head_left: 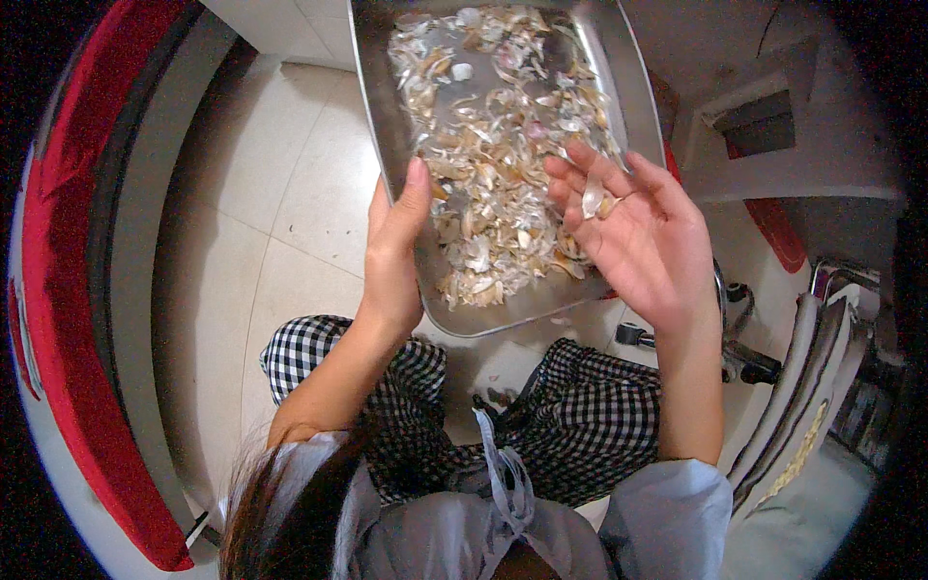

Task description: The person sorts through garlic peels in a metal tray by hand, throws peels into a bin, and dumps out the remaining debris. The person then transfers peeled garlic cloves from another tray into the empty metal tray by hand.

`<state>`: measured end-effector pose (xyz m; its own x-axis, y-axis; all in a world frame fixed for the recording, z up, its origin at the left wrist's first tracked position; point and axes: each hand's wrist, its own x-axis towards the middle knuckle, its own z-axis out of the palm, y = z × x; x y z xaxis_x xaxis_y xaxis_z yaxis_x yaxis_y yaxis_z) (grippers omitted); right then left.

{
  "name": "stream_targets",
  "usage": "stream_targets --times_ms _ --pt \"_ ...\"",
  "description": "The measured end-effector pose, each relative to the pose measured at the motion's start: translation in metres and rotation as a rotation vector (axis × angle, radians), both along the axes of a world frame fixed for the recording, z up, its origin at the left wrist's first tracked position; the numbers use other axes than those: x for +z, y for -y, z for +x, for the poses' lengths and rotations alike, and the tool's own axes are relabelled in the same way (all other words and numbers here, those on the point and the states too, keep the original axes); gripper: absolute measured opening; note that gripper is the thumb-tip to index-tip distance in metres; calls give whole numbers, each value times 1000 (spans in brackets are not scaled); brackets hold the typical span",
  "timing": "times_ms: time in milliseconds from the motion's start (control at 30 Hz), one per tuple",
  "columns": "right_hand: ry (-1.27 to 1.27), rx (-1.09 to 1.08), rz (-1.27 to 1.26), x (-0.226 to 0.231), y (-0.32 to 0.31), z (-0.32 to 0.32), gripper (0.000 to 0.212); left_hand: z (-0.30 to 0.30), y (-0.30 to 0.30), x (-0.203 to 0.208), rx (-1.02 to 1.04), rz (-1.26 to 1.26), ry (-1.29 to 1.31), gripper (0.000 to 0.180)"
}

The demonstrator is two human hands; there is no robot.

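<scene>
A rectangular metal tray (pixel 447 330) is held out over my lap, tilted a little. Loose garlic skins (pixel 493 193) cover much of its bottom, with a few pale cloves among them. My left hand (pixel 398 232) grips the tray's left rim, thumb on the inside and fingers under the outer wall. Over the right side of the tray, my right hand (pixel 643 227) is turned palm up and cupped. Across its fingers lie a thin white garlic skin (pixel 592 196) and a small yellowish piece.
Beneath the tray are my knees in checked trousers (pixel 599 416). A long red cushioned edge (pixel 58 290) runs along the left over the tiled floor (pixel 261 222). At the right stand chair legs with casters (pixel 749 362) and a stack of grey folded things (pixel 788 406).
</scene>
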<state>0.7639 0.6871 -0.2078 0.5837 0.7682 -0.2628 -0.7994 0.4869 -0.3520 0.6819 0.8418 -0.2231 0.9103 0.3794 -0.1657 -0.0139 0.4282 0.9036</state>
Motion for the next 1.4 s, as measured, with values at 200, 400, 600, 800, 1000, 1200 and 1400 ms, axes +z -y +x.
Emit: stream_targets --times_ms 200,400,600,800,1000,1200,1400 --pt "319 -75 -121 10 28 11 38 -7 -18 2 170 34 -45 44" --pt "1043 -105 -1058 -16 38 8 24 -20 -46 -20 301 71 17 39" --pt "1773 -117 -1708 -32 68 6 25 -18 -45 -22 341 68 -59 40" --pt "1201 -222 -1586 19 134 -10 21 -5 -31 -10 274 97 13 37" --pt "774 177 -1364 -187 166 -44 18 -12 -35 -19 324 155 57 32" --pt "1175 -163 -1394 -349 91 -62 28 -22 -51 -33 199 260 -19 27" --pt "1575 29 -1698 -364 57 -45 31 -10 -38 -25 284 249 -51 29"
